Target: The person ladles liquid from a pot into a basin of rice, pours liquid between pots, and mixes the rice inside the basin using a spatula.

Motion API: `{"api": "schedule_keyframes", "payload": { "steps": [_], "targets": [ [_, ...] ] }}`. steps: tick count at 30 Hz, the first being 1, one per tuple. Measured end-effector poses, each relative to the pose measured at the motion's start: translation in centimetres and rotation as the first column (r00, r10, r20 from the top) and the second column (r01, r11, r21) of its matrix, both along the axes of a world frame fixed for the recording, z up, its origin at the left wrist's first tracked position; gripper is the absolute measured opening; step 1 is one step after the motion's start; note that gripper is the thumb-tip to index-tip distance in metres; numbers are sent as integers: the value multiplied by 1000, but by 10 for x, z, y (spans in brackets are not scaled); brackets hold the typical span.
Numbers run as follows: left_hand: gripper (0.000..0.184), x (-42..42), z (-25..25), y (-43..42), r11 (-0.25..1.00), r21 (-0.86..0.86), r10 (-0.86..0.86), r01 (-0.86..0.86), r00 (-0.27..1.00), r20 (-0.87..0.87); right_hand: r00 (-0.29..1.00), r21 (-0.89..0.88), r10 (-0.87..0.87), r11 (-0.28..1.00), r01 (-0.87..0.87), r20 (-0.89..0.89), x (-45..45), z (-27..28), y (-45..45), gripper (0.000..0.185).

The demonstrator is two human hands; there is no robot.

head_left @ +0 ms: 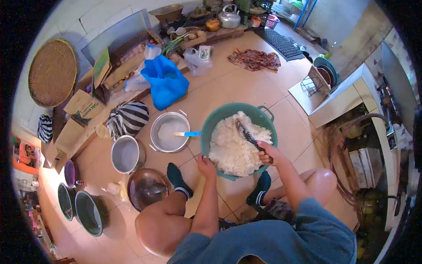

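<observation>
In front of me on the floor, between my feet, stands a green plastic basin [270,132] with a looped handle. A heaped white, crumbly food [233,147], which looks like rice, fills most of it. My right hand [269,154] is wrapped round the handle of a dark spoon [248,135], whose head lies in the white heap. With my left hand [206,166] I grip the near left rim of the basin. Left of the basin sits an aluminium pot [154,132] with some white contents and a blue-handled utensil [190,133] across its rim.
Another metal pot [127,155] and a brown round lid or pan [147,189] are at my left, with dark basins [90,213] beyond. A blue plastic bag [165,81] and a striped bundle [128,119] lie further off. A crumpled cloth [254,59] is ahead.
</observation>
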State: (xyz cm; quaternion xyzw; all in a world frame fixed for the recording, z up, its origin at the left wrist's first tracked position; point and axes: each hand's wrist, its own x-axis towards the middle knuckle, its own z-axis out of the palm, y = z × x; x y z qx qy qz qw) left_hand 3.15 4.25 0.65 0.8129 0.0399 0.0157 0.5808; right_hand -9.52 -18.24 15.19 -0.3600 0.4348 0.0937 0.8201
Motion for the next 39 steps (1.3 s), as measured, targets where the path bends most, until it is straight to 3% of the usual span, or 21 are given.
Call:
{"api": "schedule_keyframes", "payload": {
  "steps": [3, 5, 6, 9, 10, 11, 14, 17, 19, 23, 26, 29, 30, 32, 33, 36, 39],
  "targets": [
    [29, 0, 11, -1, 999, -40, 6, -4, 999, 36, 993, -299, 110, 947, -116, -35, -8, 29, -17, 25],
    [30, -2, 15, 1, 999, -34, -8, 10, 998, 67, 969, -535, 205, 808, -246, -137, -5, 17, -33, 31],
    [31, -1, 13, 1, 1000, -28, -4, 6, 995, 97, 917, -935, 385, 279, -221, -102, -2, -50, -47, 33],
    [32, -2, 20, -1, 999, -37, 2, 0, 998, 66, 913, -901, 273, 229, -368, -304, 47, -86, 5, 36],
    [32, -2, 23, 0, 999, -42, 5, -4, 999, 33, 855, -872, 357, 177, -456, -375, 53, -96, 17, 37],
    [32, 0, 20, 0, 1000, -25, 18, -17, 999, 38, 828, -903, 446, 91, -420, -340, 52, -98, 33, 36],
    [33, -2, 18, -2, 1000, 9, 8, -8, 1000, 23, 576, -706, 654, 89, -703, -491, 34, -50, 59, 35],
    [34, 3, 26, 3, 999, -10, -31, 31, 999, -5, 494, -757, 723, -61, -650, -483, -2, -49, 47, 37],
    [34, 1, 15, 0, 996, -92, -4, 4, 1000, -1, 552, -599, 704, 223, -769, -447, 0, 27, 36, 40],
    [32, 0, 3, 0, 989, -146, 24, -23, 1000, 7, 824, -557, 411, 607, -567, -391, -9, 47, -12, 33],
    [32, -2, 19, -1, 996, -85, 14, -13, 1000, 11, 867, -626, 341, 600, -498, -363, 7, -10, -18, 35],
    [31, -1, 19, -2, 996, -81, 27, -25, 999, 30, 907, -871, 407, 402, -284, -108, 17, -100, 20, 35],
    [31, -2, 15, 0, 996, -91, 21, -18, 999, 35, 891, -861, 446, 416, -292, -87, 16, -103, 38, 35],
    [31, -2, 17, -5, 994, -105, 13, -9, 999, 32, 748, -547, 590, 534, -644, -305, 28, -21, 81, 36],
    [31, -1, 24, -4, 995, -99, 9, -7, 1000, 23, 691, -575, 658, 453, -681, -300, 25, 5, 85, 37],
    [31, 0, 30, 1, 996, -83, -19, 19, 1000, 4, 668, -395, 699, 555, -732, -254, 19, 19, 45, 39],
    [33, -2, 41, 1, 991, -135, 0, -3, 1000, -25, 834, -503, 484, 669, -547, -264, 21, 23, 3, 35]
  ]
}}
